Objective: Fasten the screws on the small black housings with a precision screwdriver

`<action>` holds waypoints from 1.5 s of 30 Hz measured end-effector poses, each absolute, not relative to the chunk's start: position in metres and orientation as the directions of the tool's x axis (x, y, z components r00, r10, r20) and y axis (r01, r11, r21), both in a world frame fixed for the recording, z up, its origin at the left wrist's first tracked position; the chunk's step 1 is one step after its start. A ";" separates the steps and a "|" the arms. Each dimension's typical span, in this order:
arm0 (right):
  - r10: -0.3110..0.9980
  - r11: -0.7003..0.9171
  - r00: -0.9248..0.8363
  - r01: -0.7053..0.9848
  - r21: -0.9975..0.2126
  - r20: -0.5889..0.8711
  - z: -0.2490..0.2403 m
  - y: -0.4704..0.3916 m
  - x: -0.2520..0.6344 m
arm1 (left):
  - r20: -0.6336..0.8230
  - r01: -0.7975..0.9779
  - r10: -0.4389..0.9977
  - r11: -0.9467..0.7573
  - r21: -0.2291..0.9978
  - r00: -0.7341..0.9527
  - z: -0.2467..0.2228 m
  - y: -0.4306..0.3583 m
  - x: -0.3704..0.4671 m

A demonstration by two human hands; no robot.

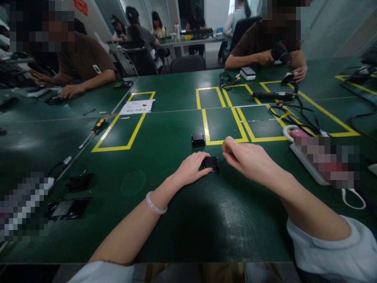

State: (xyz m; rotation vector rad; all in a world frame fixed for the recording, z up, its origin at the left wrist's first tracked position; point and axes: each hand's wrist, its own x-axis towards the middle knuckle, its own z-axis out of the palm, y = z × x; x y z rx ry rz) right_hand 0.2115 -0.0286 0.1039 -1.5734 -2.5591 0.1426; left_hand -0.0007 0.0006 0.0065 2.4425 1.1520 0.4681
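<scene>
On the green table [182,212], a small black block-shaped part [211,163] lies in front of me. The fingers and thumb of my left hand [193,167] grip it from its left side. Just to its right, my right hand [246,157] is raised a little above the table with its fingers pinched together; a thin dark thing seems to run from the fingertips toward the part, too small to make out. A second black block [198,139] sits just beyond, touched by neither hand.
Yellow tape [226,140] marks rectangles. A screwdriver [98,125] and black pouches [69,207] lie left. A soldering-iron-like tool [273,96], cables and a phone-like object [312,161] lie right. Two people sit across the table; others are farther back.
</scene>
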 end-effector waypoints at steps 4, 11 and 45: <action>0.886 0.464 -0.454 0.866 -0.187 0.100 0.103 -0.029 0.212 | 0.136 0.648 0.782 -0.588 0.484 0.608 0.007 0.001 -0.001; 0.898 0.440 -0.438 0.889 -0.126 0.039 0.106 -0.029 0.212 | 0.143 0.646 0.779 -0.595 0.479 0.611 0.005 0.001 0.000; 0.871 0.491 -0.484 0.859 -0.147 0.081 0.104 -0.030 0.211 | 0.152 0.644 0.777 -0.599 0.477 0.610 0.006 0.001 0.000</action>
